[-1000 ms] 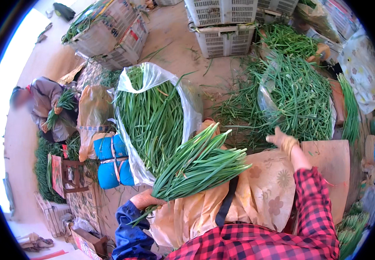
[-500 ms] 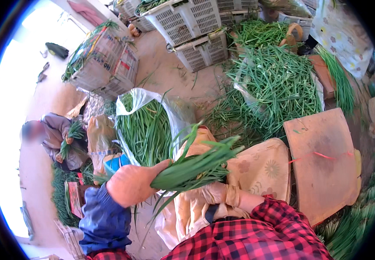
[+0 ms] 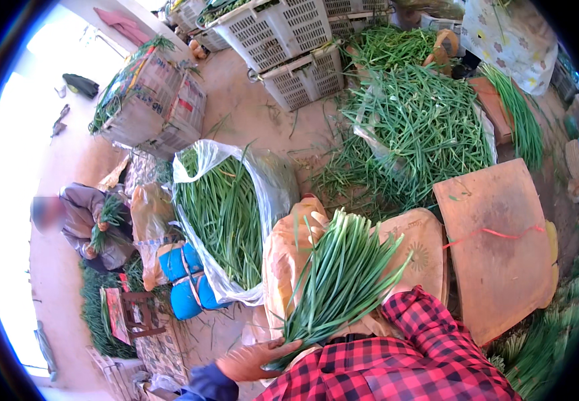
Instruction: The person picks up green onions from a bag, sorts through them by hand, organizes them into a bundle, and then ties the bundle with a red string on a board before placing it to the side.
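Observation:
A large bunch of garlic chives (image 3: pixel 346 274) lies slantwise over my lap, its leaves fanned toward the upper right. At the bunch's lower left end, my left hand (image 3: pixel 256 359) is closed around it, thumb on top. My right hand (image 3: pixel 316 230) reaches beneath the bunch and supports it; only pale gloved fingertips show at its far side, and the rest is hidden by the leaves. Under the bunch, a tan flowered cloth (image 3: pixel 413 234) covers my lap. Just beyond my left hand's side stands an open clear plastic bag (image 3: pixel 259 200) full of loose chives (image 3: pixel 219 214).
A wooden board (image 3: pixel 496 247) with a red tie leans at my right. Ahead lies a big heap of chives (image 3: pixel 423 134), with stacked white crates (image 3: pixel 303 77) behind. Blue bundles (image 3: pixel 186 281) sit left of the bag. A co-worker (image 3: pixel 99 220) holds chives at far left.
The bunch has turned from lying sideways to fanning upward right, and is no longer blurred. My left hand has moved down and nearer to me, uncovering the blue bundles.

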The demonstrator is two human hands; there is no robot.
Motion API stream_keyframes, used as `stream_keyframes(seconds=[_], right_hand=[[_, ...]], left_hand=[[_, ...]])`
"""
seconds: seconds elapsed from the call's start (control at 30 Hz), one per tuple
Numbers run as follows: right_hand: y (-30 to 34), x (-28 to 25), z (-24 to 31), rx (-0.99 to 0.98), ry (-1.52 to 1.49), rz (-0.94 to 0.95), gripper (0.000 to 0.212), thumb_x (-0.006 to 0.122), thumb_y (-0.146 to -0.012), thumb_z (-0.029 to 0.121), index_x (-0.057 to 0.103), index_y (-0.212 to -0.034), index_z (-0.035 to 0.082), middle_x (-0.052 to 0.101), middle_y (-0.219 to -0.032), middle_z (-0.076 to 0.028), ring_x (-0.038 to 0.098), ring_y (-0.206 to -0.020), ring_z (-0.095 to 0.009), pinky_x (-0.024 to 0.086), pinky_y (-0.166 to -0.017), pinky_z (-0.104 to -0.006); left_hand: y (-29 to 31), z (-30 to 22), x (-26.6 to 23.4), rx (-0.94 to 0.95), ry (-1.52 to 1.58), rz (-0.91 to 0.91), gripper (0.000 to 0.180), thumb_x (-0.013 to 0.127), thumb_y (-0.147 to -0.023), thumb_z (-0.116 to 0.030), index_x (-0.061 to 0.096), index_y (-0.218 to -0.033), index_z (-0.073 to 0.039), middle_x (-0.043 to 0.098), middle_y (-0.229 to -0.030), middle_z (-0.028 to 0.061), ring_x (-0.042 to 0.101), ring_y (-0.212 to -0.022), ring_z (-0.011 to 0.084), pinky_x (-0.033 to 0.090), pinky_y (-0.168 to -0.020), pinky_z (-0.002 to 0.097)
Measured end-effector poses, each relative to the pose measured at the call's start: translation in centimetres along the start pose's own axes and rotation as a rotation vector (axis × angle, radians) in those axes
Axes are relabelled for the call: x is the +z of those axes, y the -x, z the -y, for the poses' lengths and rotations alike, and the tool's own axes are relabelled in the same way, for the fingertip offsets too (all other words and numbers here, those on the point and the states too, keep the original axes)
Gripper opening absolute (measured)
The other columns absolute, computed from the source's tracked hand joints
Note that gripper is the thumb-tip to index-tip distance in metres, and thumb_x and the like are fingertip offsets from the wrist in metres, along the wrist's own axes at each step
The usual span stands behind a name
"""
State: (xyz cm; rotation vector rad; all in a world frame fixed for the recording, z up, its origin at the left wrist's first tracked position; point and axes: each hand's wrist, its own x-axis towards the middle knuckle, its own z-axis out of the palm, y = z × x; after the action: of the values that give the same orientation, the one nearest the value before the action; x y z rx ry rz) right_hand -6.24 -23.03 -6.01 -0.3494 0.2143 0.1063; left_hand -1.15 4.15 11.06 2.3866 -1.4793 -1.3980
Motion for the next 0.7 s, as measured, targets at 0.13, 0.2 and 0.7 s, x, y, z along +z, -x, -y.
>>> stream_keyframes(seconds=[0.13,0.2,0.7], right_hand=[[1.1,2.1,1.4,0.052,0.2,0.023,0.034,0.045,-0.088,0.025,0.05,-0.112,0.002,0.058,-0.103,-0.01,0.057,-0.089,-0.019,0.045,-0.081,-0.0316],[1.5,2.9,2.0,0.089,0.28,0.05,0.034,0.045,-0.087,0.025,0.05,-0.111,0.002,0.059,-0.102,-0.009,0.057,-0.089,-0.018,0.045,-0.081,-0.0314],[-1.4,12.9,13.1,-0.252,1.19,0.077,0.023,0.051,-0.085,0.018,0.059,-0.1,0.002,0.06,-0.1,-0.007,0.055,-0.095,-0.017,0.043,-0.083,-0.0288]], left_hand=[[-0.6,8.1,-4.5,-0.033,1.198,-0.11,0.077,0.061,-0.072,-0.02,0.019,-0.134,-0.001,0.035,-0.131,0.018,0.046,-0.112,0.0252,0.035,-0.094,0.036],[-6.8,9.9,-3.6,0.277,1.42,-0.174,0.085,0.066,-0.067,-0.026,0.02,-0.133,0.0,0.037,-0.13,0.0155,0.041,-0.116,0.0237,0.032,-0.096,0.0375],[-10.3,6.6,6.2,0.178,2.06,0.329,0.072,0.069,-0.07,-0.026,0.032,-0.128,-0.002,0.049,-0.119,0.0103,0.05,-0.106,0.0188,0.037,-0.092,0.0321]])
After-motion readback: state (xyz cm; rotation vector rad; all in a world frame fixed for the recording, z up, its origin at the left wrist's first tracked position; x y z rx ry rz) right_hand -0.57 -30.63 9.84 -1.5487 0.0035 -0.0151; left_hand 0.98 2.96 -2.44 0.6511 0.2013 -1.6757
